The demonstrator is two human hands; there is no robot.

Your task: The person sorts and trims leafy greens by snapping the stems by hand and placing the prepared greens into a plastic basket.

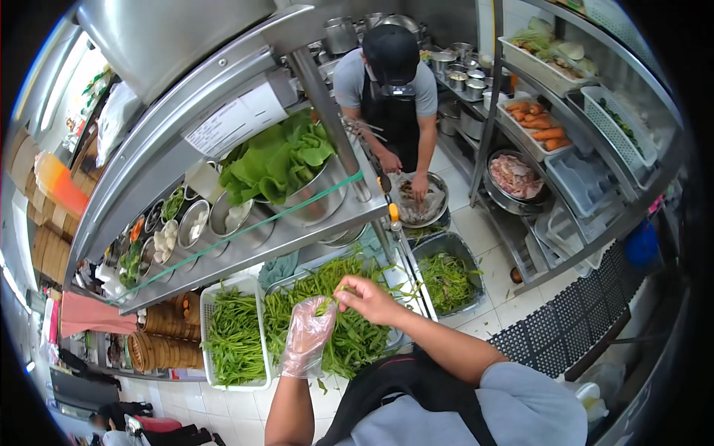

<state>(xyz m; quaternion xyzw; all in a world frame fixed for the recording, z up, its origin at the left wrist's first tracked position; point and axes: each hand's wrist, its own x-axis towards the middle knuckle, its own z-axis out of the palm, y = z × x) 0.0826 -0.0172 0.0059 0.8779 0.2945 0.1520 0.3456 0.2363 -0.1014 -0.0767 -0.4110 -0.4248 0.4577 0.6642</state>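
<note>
My left hand (307,334), in a clear plastic glove, is closed around a green leafy stem (321,305). Bare, my right hand (366,300) pinches the same greens between thumb and fingertips, just beside the left. Below both hands lies a large heap of leafy greens (357,338), long-stemmed like water spinach, in a wide tray. To the left stands a white plastic basket (262,349) full of cut green stems (234,334). A grey bin (476,279) on the floor at right holds more leaves and scraps.
A steel shelf (290,238) with metal pots and a bowl of large green leaves (279,163) overhangs at left. Across from me a co-worker (394,97) reaches into a bag-lined pot (439,212). A rack (483,134) with carrots (547,134) and meat (513,176) stands right.
</note>
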